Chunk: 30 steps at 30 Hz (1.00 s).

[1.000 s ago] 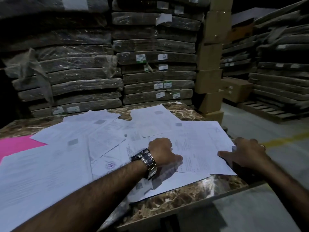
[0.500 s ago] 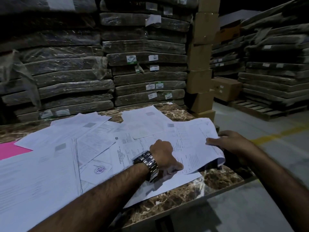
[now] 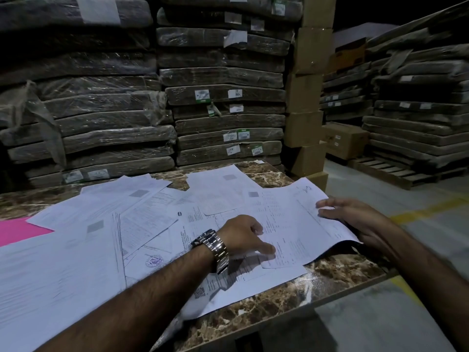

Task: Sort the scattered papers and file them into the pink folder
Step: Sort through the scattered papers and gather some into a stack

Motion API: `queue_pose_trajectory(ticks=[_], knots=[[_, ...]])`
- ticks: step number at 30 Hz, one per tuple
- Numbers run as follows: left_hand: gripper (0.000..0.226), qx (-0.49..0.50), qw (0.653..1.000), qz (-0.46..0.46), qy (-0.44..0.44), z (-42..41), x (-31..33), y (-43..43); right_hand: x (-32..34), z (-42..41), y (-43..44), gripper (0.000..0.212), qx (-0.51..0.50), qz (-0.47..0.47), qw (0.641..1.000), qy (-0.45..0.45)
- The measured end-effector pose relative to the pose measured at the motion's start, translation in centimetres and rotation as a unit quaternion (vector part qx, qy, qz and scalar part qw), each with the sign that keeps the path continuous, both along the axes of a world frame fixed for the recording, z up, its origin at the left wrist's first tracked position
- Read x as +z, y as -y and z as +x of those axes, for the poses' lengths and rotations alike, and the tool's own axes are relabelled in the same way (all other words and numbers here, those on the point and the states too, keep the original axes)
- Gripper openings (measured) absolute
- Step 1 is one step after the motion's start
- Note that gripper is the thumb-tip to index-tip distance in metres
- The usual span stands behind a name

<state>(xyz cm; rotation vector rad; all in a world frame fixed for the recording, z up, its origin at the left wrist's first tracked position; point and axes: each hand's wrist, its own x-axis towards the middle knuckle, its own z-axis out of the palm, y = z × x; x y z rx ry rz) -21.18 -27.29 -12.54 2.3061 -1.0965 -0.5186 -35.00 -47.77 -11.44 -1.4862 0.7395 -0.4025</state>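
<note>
Pink folder (image 3: 20, 229) lies far out past the left hand (image 3: 243, 235), a corner showing, the rest under scattered papers (image 3: 101, 224). Right hand (image 3: 355, 222) holds the outer edge of one lifted sheet (image 3: 299, 224), fingers flat on top, thumb hidden beneath. Left hand has its fingers curled, with the thumb on that sheet's near corner. Can't tell whether it pinches or only presses. Wristwatch (image 3: 213, 246) on the left wrist.

Step looks like gathering: one sheet picked from the spread, nothing filed yet. Next move likely needs the sheet lifted clear without dragging those under it, then squared onto a pile or carried across to the folder, which first needs uncovering.

Desk (image 3: 330, 273) is brown marble-pattern, its corner just below the right hand. Beyond both hands are plastic-wrapped stacked slabs (image 3: 223, 97) and cardboard boxes (image 3: 304, 128). A wooden pallet (image 3: 396, 171) and a yellow floor line (image 3: 418, 212) lie past the right hand. Dim warehouse.
</note>
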Motion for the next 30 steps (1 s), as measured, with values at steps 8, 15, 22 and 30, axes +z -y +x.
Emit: queue_pose_trajectory(ticks=[8,15,22,30], knots=[[0.038,0.105,0.991,-0.032,-0.08,0.8,0.6,-1.1,0.3,-0.7,-0.1,0.03,-0.007,0.095,0.995,0.027],[0.067,0.149,0.922,-0.151,-0.323,1.0,1.2,-0.8,0.5,0.4,-1.2,0.028,0.055,0.034,0.998,0.012],[0.045,0.153,0.913,-0.243,-0.289,2.1,2.3,-3.7,1.6,0.2,-4.2,0.028,0.064,0.025,0.996,0.061],[0.051,0.211,0.933,-0.257,-0.134,2.3,3.6,-14.8,1.3,5.2,-12.1,0.023,0.148,-0.034,0.984,0.091]])
